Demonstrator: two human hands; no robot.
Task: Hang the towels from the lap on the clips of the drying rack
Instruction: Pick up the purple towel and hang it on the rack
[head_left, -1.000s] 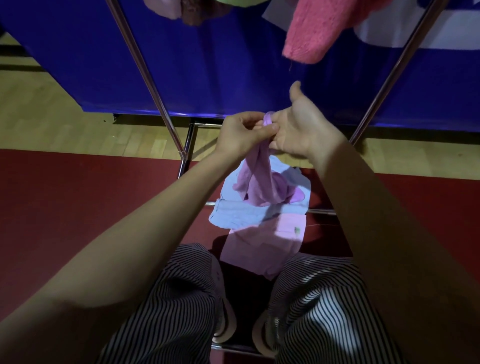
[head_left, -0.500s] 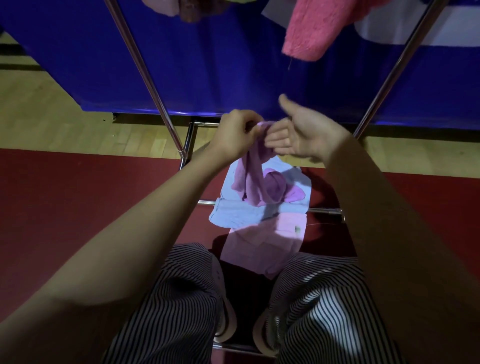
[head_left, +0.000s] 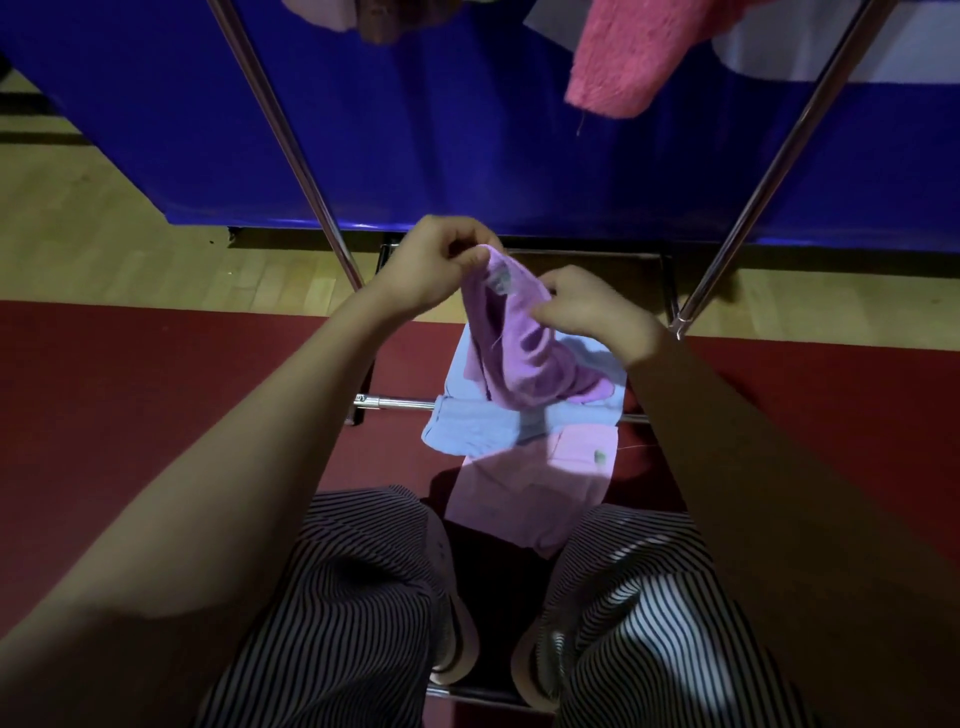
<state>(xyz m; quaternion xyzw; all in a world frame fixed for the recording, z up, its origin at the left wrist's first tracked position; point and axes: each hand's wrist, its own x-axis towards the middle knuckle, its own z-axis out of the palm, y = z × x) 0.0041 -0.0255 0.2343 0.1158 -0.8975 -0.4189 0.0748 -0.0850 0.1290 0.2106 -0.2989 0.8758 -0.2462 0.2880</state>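
A purple towel (head_left: 524, 358) hangs between both hands in front of me. My left hand (head_left: 436, 260) pinches its top left corner. My right hand (head_left: 592, 312) grips the top edge a little lower to the right. Below it a light blue towel (head_left: 478, 426) and a pale pink towel (head_left: 524, 493) lie spread on the floor between my knees. The drying rack's slanted metal legs (head_left: 291, 150) rise on both sides. A fluffy pink towel (head_left: 628, 62) hangs from the rack at the top right. No clips are visible.
A low metal crossbar (head_left: 395, 401) of the rack runs under the blue towel. A blue panel (head_left: 441, 130) stands behind the rack. My striped trouser legs (head_left: 343, 613) and shoes fill the bottom. The floor is red mat near me and wood farther out.
My right hand has closed on the purple towel's edge and moved right and down, spreading the top edge apart from my left hand. The towel is now opened wider.
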